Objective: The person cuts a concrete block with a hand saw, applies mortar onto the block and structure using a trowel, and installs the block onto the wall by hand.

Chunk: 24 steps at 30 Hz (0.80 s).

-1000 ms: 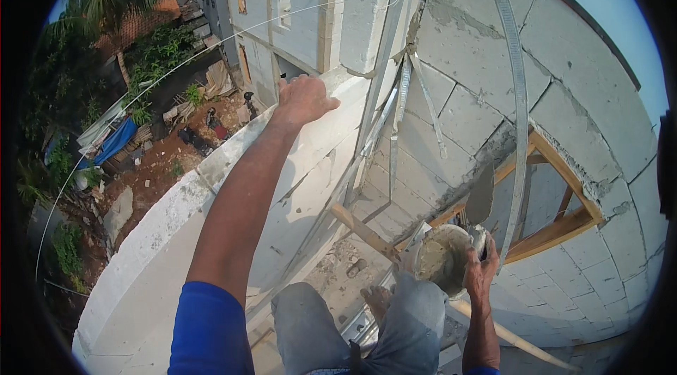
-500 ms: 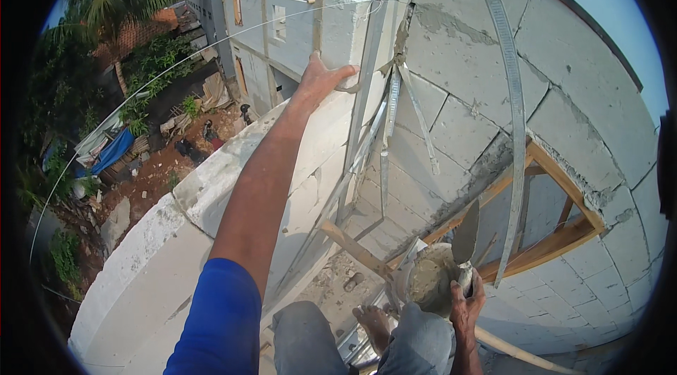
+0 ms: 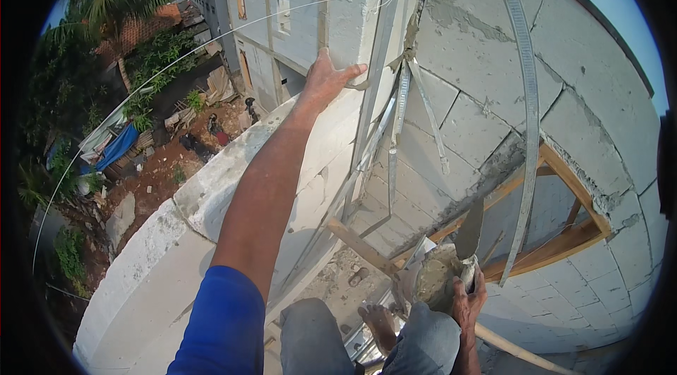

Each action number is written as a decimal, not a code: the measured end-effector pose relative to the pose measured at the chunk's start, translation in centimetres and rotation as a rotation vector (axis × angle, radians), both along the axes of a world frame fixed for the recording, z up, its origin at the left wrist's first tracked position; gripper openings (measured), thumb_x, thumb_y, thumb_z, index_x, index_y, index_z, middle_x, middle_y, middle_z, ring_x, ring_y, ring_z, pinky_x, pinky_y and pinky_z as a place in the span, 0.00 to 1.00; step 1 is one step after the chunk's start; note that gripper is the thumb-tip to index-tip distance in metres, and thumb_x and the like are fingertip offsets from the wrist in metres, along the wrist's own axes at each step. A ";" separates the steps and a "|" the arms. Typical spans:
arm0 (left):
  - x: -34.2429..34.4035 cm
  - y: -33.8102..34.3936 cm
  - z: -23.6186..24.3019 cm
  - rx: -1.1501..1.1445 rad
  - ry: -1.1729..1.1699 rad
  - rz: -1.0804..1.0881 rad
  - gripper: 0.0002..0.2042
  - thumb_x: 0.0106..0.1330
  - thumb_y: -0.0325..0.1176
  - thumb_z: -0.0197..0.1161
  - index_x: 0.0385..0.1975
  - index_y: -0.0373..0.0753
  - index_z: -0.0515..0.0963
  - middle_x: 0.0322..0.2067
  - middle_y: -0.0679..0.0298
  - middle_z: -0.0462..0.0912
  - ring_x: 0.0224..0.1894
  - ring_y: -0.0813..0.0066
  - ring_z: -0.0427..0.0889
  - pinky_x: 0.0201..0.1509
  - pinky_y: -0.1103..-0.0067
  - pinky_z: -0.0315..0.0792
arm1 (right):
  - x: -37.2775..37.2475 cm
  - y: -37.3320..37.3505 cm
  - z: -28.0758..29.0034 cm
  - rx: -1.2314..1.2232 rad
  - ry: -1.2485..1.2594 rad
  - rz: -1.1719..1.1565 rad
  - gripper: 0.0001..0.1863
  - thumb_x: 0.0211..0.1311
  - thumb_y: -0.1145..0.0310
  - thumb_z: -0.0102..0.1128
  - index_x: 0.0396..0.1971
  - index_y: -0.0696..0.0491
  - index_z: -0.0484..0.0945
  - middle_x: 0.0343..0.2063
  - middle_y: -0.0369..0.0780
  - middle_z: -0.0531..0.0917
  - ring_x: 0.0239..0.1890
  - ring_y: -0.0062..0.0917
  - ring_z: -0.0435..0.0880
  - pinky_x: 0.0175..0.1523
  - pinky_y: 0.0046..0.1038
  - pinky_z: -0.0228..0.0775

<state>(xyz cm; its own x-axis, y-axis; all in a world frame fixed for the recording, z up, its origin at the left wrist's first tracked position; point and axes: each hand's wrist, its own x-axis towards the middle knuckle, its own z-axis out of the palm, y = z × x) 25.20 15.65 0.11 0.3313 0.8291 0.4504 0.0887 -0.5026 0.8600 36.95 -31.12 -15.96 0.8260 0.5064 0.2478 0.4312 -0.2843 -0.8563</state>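
My left hand point(image 3: 326, 83) is at the far end of the top of a pale block wall point(image 3: 243, 163). Its thumb stretches right toward an upright metal channel point(image 3: 381, 43); the other fingers curl over the wall's edge and are partly hidden. Low on the right, my right hand point(image 3: 468, 302) is wrapped round the handle of a pointed trowel point(image 3: 470, 232), blade up and coated in grey mortar. Beside that hand is a bucket of wet mortar point(image 3: 435, 273), close to my right knee; its lower part is hidden.
Bent metal strips point(image 3: 399, 107) hang in the wall corner, and a long one point(image 3: 525, 93) curves down on the right. A wooden window frame point(image 3: 575, 188) sits in the right wall. Left of the wall the ground point(image 3: 169, 177) lies far below. Wooden battens point(image 3: 363, 248) cross near my knees.
The view has shifted slightly, so the scene sits a little farther right. My left hand stays on the wall. The trowel has dropped slightly, with its blade beside the bucket.
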 end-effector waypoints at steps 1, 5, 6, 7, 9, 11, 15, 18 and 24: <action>0.0 0.0 0.0 0.002 -0.003 0.001 0.38 0.49 0.44 0.75 0.52 0.23 0.64 0.48 0.41 0.75 0.51 0.55 0.76 0.57 0.70 0.70 | 0.0 0.0 0.0 -0.026 0.014 -0.017 0.27 0.49 0.69 0.59 0.51 0.67 0.72 0.43 0.52 0.79 0.45 0.39 0.78 0.55 0.34 0.67; -0.1 0.3 0.0 -0.002 -0.019 -0.038 0.39 0.48 0.44 0.75 0.52 0.22 0.64 0.48 0.40 0.74 0.52 0.54 0.76 0.58 0.70 0.69 | -0.2 0.0 0.1 0.011 0.115 -0.026 0.27 0.50 0.69 0.59 0.51 0.67 0.71 0.43 0.51 0.79 0.45 0.39 0.78 0.54 0.34 0.67; -0.1 0.5 -0.1 -0.005 -0.016 -0.058 0.39 0.48 0.45 0.75 0.52 0.22 0.64 0.48 0.39 0.74 0.52 0.53 0.76 0.58 0.69 0.69 | -0.2 -0.1 0.1 0.012 0.115 -0.026 0.27 0.50 0.69 0.59 0.51 0.67 0.71 0.43 0.51 0.79 0.45 0.39 0.78 0.54 0.34 0.67; 0.0 0.6 -0.1 -0.004 -0.013 -0.054 0.39 0.48 0.45 0.75 0.52 0.22 0.64 0.48 0.39 0.74 0.52 0.53 0.76 0.58 0.69 0.69 | -0.2 -0.1 0.1 0.013 0.109 -0.032 0.27 0.51 0.69 0.58 0.51 0.67 0.71 0.44 0.52 0.79 0.45 0.39 0.78 0.55 0.34 0.67; 0.1 0.9 -0.3 -0.005 -0.003 -0.051 0.39 0.48 0.45 0.75 0.52 0.22 0.64 0.48 0.39 0.74 0.53 0.53 0.75 0.59 0.69 0.68 | -0.2 -0.1 0.0 0.011 0.104 -0.040 0.27 0.51 0.68 0.58 0.51 0.67 0.71 0.44 0.52 0.79 0.46 0.39 0.78 0.55 0.34 0.67; 0.2 1.0 -0.5 0.022 -0.023 -0.060 0.39 0.49 0.45 0.74 0.52 0.22 0.63 0.48 0.38 0.74 0.53 0.53 0.75 0.59 0.69 0.68 | -0.1 0.0 -0.1 -0.005 0.068 -0.055 0.27 0.51 0.68 0.59 0.52 0.67 0.71 0.44 0.52 0.79 0.46 0.39 0.78 0.56 0.34 0.66; 0.3 1.3 -0.6 0.017 -0.028 -0.097 0.41 0.50 0.45 0.74 0.53 0.20 0.61 0.49 0.36 0.73 0.55 0.51 0.74 0.60 0.68 0.68 | -0.1 0.2 -0.3 -0.034 0.057 -0.052 0.27 0.51 0.68 0.58 0.52 0.67 0.71 0.45 0.52 0.79 0.46 0.39 0.78 0.56 0.34 0.66; 0.4 1.4 -0.6 0.018 0.027 -0.079 0.42 0.50 0.46 0.74 0.54 0.20 0.59 0.50 0.36 0.72 0.55 0.50 0.74 0.61 0.68 0.68 | -0.2 0.5 -0.3 0.003 0.062 -0.049 0.27 0.51 0.68 0.58 0.52 0.66 0.71 0.44 0.51 0.79 0.45 0.39 0.78 0.55 0.34 0.67; 0.2 1.4 -0.4 0.001 0.027 -0.095 0.43 0.50 0.47 0.74 0.54 0.20 0.59 0.50 0.37 0.72 0.56 0.51 0.73 0.61 0.68 0.67 | -0.5 1.4 -0.4 0.020 0.047 -0.035 0.28 0.51 0.68 0.58 0.52 0.67 0.71 0.43 0.50 0.79 0.44 0.36 0.78 0.52 0.33 0.68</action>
